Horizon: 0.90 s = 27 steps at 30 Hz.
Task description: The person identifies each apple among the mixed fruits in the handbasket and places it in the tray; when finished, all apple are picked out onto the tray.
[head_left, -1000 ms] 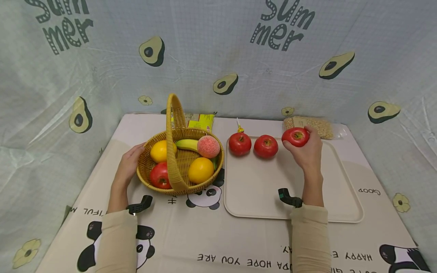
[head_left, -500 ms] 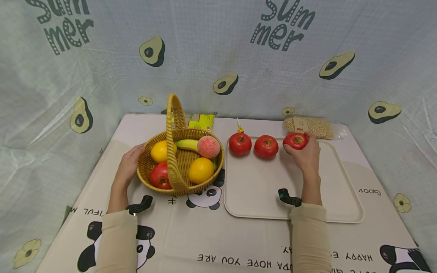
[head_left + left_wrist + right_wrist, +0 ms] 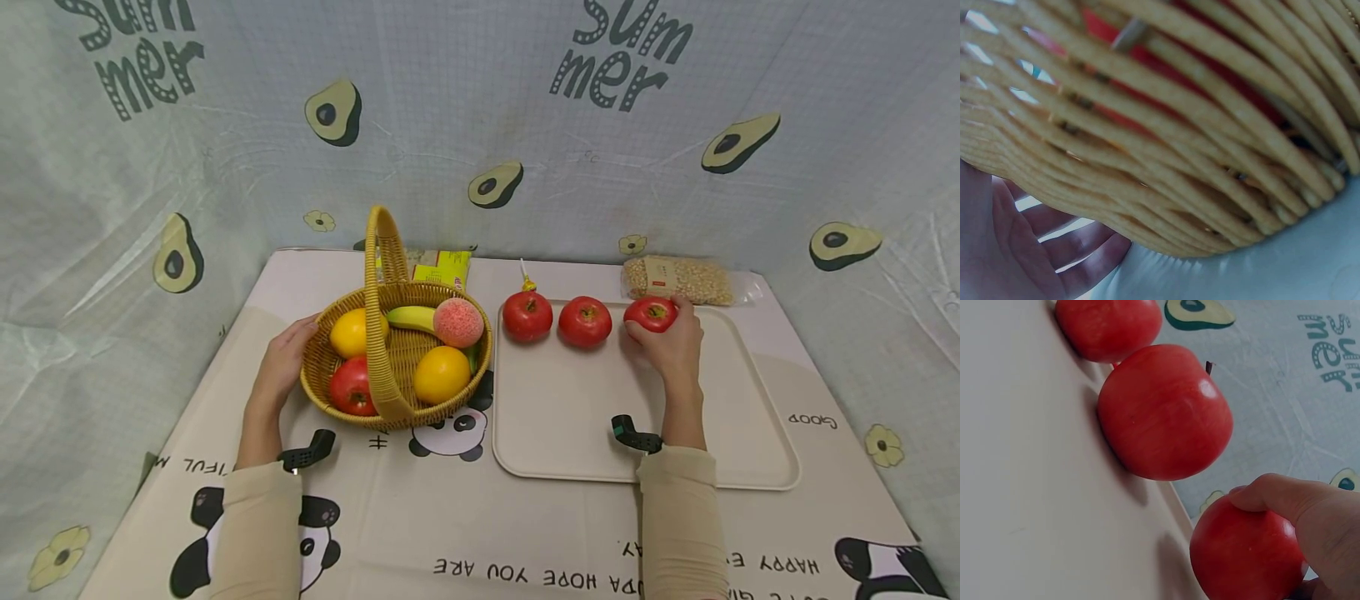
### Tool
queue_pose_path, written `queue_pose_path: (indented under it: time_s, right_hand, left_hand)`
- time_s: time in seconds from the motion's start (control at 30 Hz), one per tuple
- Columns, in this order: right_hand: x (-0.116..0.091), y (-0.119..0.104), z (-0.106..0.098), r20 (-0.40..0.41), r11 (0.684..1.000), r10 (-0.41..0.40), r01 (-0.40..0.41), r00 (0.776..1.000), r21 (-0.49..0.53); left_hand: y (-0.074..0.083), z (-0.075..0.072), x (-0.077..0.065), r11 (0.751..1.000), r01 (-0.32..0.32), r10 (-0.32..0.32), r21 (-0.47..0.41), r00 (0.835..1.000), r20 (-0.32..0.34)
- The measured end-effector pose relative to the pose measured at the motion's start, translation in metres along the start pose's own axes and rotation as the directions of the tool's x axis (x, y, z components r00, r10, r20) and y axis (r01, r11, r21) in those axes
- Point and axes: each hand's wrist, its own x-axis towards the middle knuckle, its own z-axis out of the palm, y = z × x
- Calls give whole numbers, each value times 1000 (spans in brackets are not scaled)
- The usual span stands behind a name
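At the back of the beige tray (image 3: 570,417), my right hand (image 3: 675,350) grips a red apple (image 3: 651,313) between thumb and fingers. In the right wrist view this held apple (image 3: 1244,556) has its shadow on the tray close beside it. Two more red apples, a middle one (image 3: 585,322) and a left one (image 3: 527,317), stand in line along the tray's back edge. My left hand (image 3: 279,367) rests against the left side of the yellow wicker basket (image 3: 322,400). In the left wrist view its fingers (image 3: 1075,250) lie extended along the weave.
Inside the basket are an apple (image 3: 352,386), a banana (image 3: 411,318), a pink fuzzy fruit (image 3: 458,322) and two yellow fruits, one at the front (image 3: 441,375). Behind stand a yellow packet (image 3: 442,268), a lollipop (image 3: 528,282) and a bag of grains (image 3: 690,281).
My right hand has lowered the apple toward the tray's back edge, right of the other two, and slowed there. My left hand and the basket have not moved.
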Motion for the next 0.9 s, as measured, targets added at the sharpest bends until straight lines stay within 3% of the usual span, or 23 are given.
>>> queue_pose_path:
  time_s: [0.9]
  right_hand:
    - [4,9,2,50,999,34,-35,998,7]
  left_hand:
    - [0,0,0,1000,9,-9,-4,1000,-5]
